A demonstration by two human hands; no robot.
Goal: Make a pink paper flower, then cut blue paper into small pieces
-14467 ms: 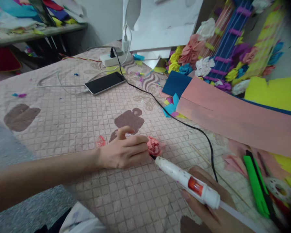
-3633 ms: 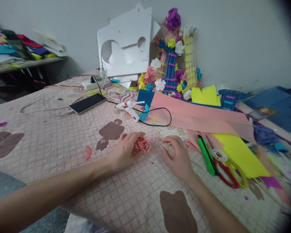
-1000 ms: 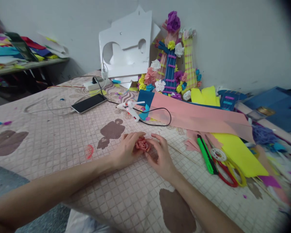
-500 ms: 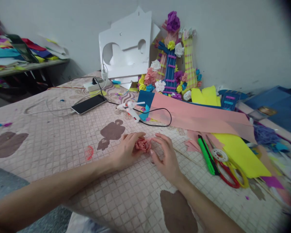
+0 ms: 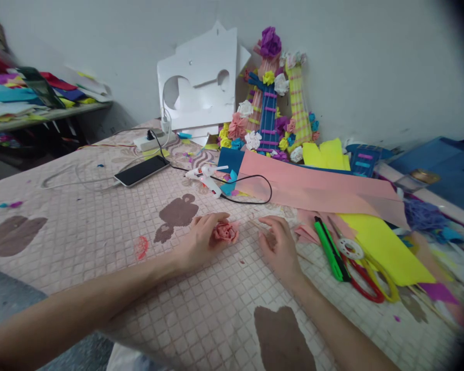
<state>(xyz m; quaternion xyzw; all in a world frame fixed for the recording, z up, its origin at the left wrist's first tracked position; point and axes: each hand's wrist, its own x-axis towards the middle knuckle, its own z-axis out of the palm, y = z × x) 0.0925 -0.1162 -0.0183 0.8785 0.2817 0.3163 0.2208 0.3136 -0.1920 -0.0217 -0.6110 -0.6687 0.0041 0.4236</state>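
Note:
A small pink paper flower lies in the fingers of my left hand, low over the quilted tablecloth. Its ruffled petals face up, and part of it is hidden behind my thumb and fingers. To the right, my right hand rests with its fingers curved and apart, holding nothing that I can see. A thin wooden stick lies on the cloth under that hand, its middle hidden. Beyond both hands stands a white glue gun with its black cord looped to the right.
Right of my hands lie a green box cutter, scissors and yellow paper. A long pink paper strip stretches behind them. A phone and a power strip sit at left. Flower-decorated paper guitars lean on the wall.
My right hand has moved off the flower to the right, over the stick. My left hand keeps the flower in nearly the same place. The view has shifted slightly.

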